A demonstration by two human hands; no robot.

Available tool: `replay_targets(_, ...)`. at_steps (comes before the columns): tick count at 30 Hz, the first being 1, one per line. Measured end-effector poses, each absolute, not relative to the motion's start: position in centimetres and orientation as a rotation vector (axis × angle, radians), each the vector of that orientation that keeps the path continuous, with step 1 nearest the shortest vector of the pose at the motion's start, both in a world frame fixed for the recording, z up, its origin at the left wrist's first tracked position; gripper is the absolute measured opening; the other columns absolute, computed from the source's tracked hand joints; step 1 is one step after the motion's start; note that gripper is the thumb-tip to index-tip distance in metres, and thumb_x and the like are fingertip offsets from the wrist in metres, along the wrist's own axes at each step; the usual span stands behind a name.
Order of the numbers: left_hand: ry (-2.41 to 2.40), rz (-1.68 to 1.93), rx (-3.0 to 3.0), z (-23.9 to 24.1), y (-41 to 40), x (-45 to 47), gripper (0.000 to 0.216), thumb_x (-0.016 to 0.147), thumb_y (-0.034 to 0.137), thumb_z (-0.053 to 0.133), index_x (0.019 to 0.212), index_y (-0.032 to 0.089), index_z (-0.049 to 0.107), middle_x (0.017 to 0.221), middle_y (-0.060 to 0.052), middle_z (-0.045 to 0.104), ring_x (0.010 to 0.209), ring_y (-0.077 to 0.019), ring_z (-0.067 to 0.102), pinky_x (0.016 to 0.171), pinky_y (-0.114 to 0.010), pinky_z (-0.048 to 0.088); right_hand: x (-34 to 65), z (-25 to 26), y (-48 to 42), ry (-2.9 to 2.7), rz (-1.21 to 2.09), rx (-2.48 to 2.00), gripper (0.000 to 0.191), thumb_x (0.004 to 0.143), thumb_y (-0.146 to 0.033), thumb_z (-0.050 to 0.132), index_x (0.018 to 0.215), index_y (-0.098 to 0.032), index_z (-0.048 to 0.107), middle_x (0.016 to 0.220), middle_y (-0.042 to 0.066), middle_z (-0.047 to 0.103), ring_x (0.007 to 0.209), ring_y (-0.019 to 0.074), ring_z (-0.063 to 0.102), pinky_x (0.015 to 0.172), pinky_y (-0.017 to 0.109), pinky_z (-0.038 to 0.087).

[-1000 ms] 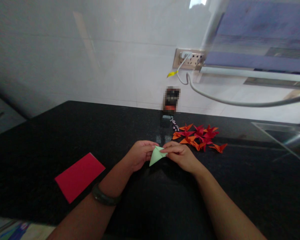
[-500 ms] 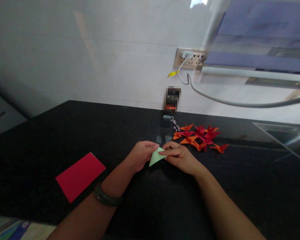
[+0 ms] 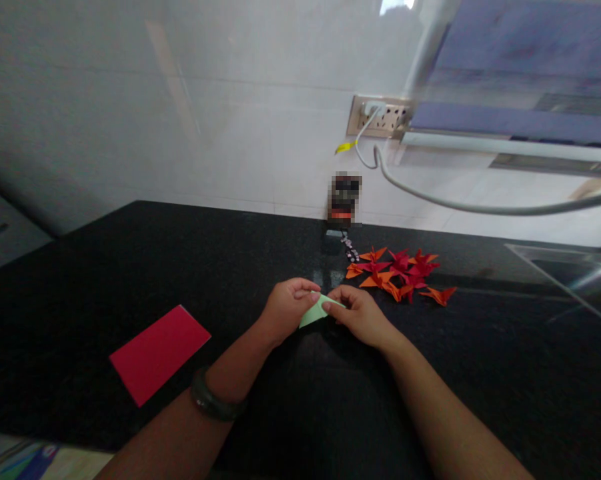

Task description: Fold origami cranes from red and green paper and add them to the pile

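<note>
A pale green sheet of folded origami paper is held between my two hands just above the dark counter. My left hand pinches its left side, thumb on top. On the other side my right hand grips the paper with the thumb pressed on its face; the fingers behind are partly hidden. Beyond my right hand lies a group of red and orange folded paper cranes. To the left of my left forearm rests a red stack of paper.
A phone-like object, blurred out, leans on the wall with a beaded strap before it. A white cable runs from the wall socket. At the right is a sink edge. The black counter meets the tiled wall.
The green paper has tilted and its right part now reaches further right. My right thumb has come onto its face, and my left fingers have shifted slightly.
</note>
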State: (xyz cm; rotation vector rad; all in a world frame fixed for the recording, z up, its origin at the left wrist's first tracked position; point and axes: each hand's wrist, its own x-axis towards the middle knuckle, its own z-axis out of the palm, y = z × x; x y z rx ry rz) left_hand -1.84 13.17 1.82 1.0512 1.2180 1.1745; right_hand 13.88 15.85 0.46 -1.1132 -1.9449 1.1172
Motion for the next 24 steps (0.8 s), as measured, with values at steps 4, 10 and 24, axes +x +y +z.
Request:
replay_targets(4,1.185,1.158,0.952,1.51,13.29,-1.91,0.024,0.06,0.019,0.068,0.081,0.012,0.06,0.058,0.0,0.063,0.049,-0.0096,0.053,0.048,-0.021,0.037,13.97,0.43,15.91,-1.921,1.094,-1.124,0.017,0.073,-0.032,0.057,0.066,-0.016,0.052,0.058,-0.004,0.048,0.051,0.0081,0.044,0.046,0.019,0.036)
replay_targets(10,1.156,1.145,0.79,1.15,13.42,-1.97,0.022,0.056,0.025,0.073,0.067,0.011,0.06,0.06,-0.001,0.062,0.054,-0.0115,0.057,0.055,-0.026,0.045,14.02,0.45,15.83,-1.915,1.075,-1.107,0.015,0.073,-0.03,0.057,0.068,-0.017,0.055,0.058,-0.004,0.051,0.05,0.0083,0.045,0.047,0.019,0.036)
replay_targets(24,1.235,1.24,0.953,1.6,13.13,-1.77,0.011,0.056,0.02,0.069,0.058,0.012,0.062,0.05,0.001,0.059,0.044,-0.0078,0.049,0.046,-0.02,0.036,13.35,0.91,15.43,-1.987,0.975,-1.059,0.021,0.077,-0.028,0.05,0.059,-0.016,0.051,0.054,-0.004,0.043,0.051,0.0083,0.039,0.049,0.02,0.031)
